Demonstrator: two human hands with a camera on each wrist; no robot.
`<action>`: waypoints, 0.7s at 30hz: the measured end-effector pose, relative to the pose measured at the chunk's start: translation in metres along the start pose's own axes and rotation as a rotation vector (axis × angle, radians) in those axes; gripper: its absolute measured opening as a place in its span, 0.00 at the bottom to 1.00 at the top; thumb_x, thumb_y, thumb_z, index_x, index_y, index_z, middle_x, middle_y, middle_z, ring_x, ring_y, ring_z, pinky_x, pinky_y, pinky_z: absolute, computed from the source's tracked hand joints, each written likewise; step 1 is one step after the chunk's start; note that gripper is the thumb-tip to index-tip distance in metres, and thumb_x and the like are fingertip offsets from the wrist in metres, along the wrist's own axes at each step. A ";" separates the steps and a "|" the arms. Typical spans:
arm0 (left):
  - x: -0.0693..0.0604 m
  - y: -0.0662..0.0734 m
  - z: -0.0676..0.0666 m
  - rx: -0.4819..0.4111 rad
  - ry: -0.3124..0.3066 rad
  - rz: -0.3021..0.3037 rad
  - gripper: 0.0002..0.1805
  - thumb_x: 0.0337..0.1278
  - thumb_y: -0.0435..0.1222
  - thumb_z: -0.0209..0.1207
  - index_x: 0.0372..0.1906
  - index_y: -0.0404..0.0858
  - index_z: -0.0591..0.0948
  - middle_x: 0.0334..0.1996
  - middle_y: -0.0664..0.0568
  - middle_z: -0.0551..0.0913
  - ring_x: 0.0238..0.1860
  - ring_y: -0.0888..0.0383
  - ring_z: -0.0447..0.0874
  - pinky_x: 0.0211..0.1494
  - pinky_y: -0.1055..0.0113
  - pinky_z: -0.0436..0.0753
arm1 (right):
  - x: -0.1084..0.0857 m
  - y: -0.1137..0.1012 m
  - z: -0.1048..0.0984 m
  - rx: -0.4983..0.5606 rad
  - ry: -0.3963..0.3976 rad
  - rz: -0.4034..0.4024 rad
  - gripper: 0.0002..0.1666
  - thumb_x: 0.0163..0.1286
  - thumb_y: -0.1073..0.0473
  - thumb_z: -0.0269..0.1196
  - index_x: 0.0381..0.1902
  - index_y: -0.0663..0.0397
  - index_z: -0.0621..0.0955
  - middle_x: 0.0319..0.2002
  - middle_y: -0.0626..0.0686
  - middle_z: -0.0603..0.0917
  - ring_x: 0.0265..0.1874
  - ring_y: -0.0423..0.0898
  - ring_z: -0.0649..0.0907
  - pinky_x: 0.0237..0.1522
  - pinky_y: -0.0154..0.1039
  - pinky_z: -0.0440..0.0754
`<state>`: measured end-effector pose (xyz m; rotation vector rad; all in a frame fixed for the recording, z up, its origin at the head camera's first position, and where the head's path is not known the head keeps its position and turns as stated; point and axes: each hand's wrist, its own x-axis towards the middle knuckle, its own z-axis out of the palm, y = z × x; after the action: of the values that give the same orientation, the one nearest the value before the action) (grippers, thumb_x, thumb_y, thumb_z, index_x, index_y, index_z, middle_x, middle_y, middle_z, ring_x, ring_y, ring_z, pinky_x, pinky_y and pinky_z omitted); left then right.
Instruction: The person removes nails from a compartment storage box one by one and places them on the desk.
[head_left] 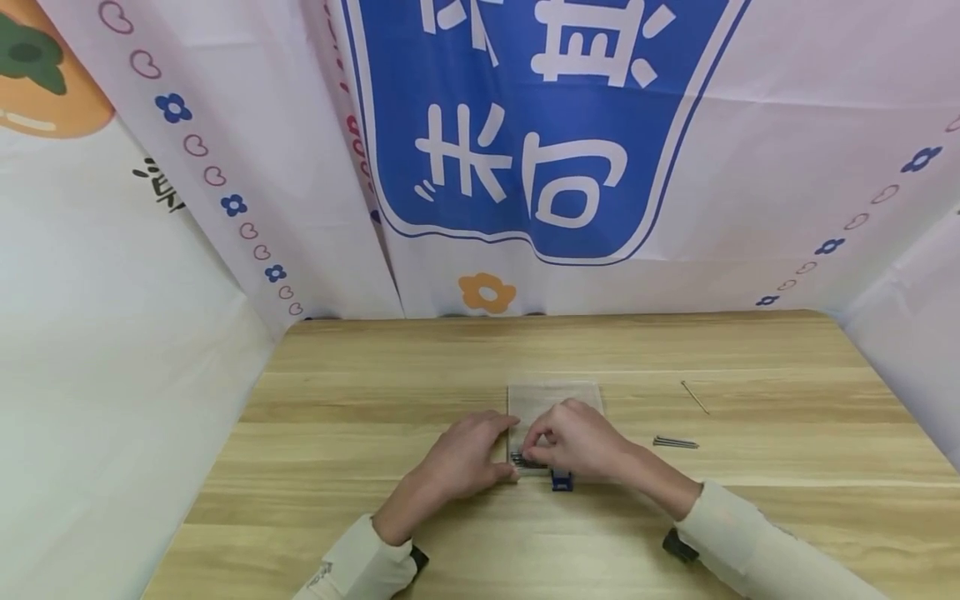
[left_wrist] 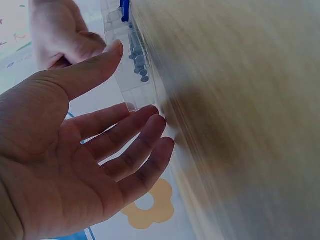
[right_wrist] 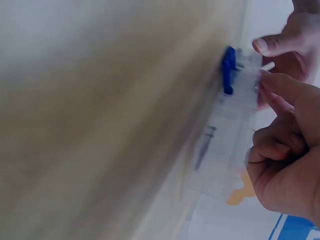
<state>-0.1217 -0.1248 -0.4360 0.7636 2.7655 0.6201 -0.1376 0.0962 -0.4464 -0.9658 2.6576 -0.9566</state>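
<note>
A clear plastic box (head_left: pixel 555 396) with a blue clasp (head_left: pixel 562 481) at its front sits on the table. Several dark metal nails (left_wrist: pixel 137 57) lie together in its left front part. My left hand (head_left: pixel 467 457) lies along the box's left side, its fingers extended and the thumb near the front corner. Over the box, my right hand (head_left: pixel 577 437) has thumb and index finger pinched together among the nails. A small pale end shows by those fingertips in the right wrist view, seemingly a nail. The remaining fingers of that hand (right_wrist: pixel 280 145) are curled in.
To the right of the box, a few nails (head_left: pixel 675 442) lie side by side on the wooden table (head_left: pixel 360 375). A single nail (head_left: pixel 695 397) lies farther back. A printed white curtain (head_left: pixel 720 208) hangs behind the table.
</note>
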 end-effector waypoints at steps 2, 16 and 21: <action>0.000 0.000 0.001 0.000 0.000 0.003 0.38 0.58 0.45 0.79 0.70 0.35 0.80 0.66 0.43 0.85 0.67 0.44 0.84 0.71 0.48 0.83 | -0.001 -0.002 -0.006 0.014 0.009 -0.003 0.05 0.72 0.55 0.74 0.35 0.43 0.94 0.28 0.40 0.91 0.13 0.28 0.64 0.18 0.25 0.63; -0.001 0.001 0.000 -0.006 0.001 -0.015 0.38 0.57 0.45 0.79 0.71 0.35 0.80 0.66 0.43 0.85 0.67 0.44 0.84 0.71 0.49 0.83 | -0.023 0.003 -0.051 0.028 0.077 0.066 0.03 0.71 0.56 0.74 0.36 0.43 0.94 0.35 0.41 0.93 0.16 0.31 0.63 0.22 0.28 0.63; -0.002 0.002 0.000 -0.013 -0.004 -0.020 0.39 0.57 0.45 0.79 0.71 0.35 0.80 0.67 0.43 0.84 0.68 0.44 0.83 0.73 0.49 0.81 | -0.041 0.017 -0.067 0.007 0.110 0.120 0.02 0.71 0.57 0.75 0.37 0.46 0.94 0.29 0.37 0.89 0.18 0.32 0.61 0.22 0.29 0.60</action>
<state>-0.1191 -0.1241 -0.4345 0.7324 2.7594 0.6306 -0.1372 0.1660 -0.4073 -0.7627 2.7633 -1.0190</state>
